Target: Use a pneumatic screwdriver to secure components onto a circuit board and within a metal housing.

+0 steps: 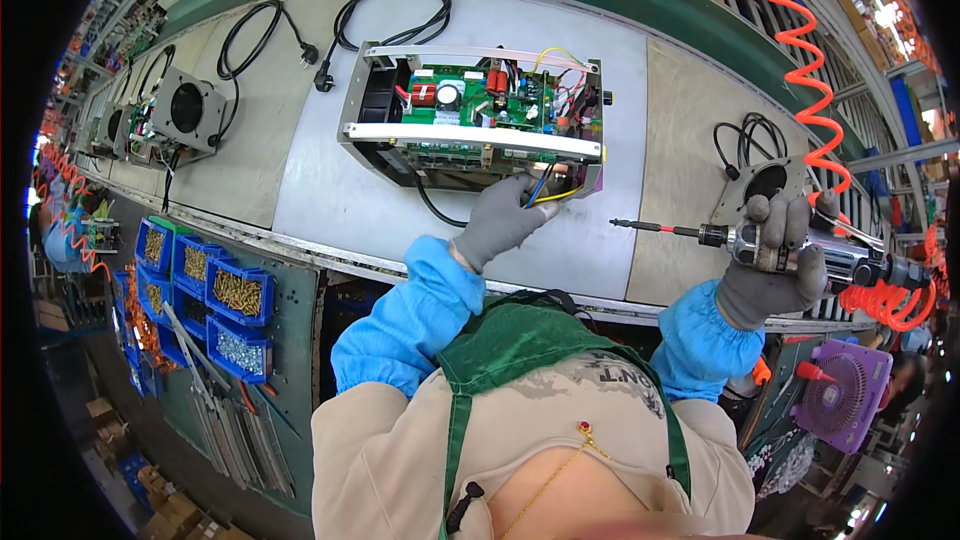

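Note:
An open electrical unit (pixel 450 165) lies on the bench ahead of me, its green circuit board (pixel 480 105) showing between two pale metal rails. My left hand (pixel 503 220), in a grey glove, is at the unit's near side. Its thumb and fingers close around blue and yellow wires (pixel 540 185) there; the fingertips are partly hidden. Off to the right, clear of the unit, my right hand (pixel 770 275), also gloved, grips a pneumatic screwdriver (pixel 850 262). The tool's long dark bit (pixel 655 228) points left toward the unit.
Blue bins (pixel 240 295) of screws stand at the lower left beside long metal strips (pixel 225 435). Similar units (pixel 185 110) with black cables sit further left, another (pixel 765 185) at right. An orange coiled air hose (pixel 800 40) hangs at right, above a purple fan (pixel 840 395).

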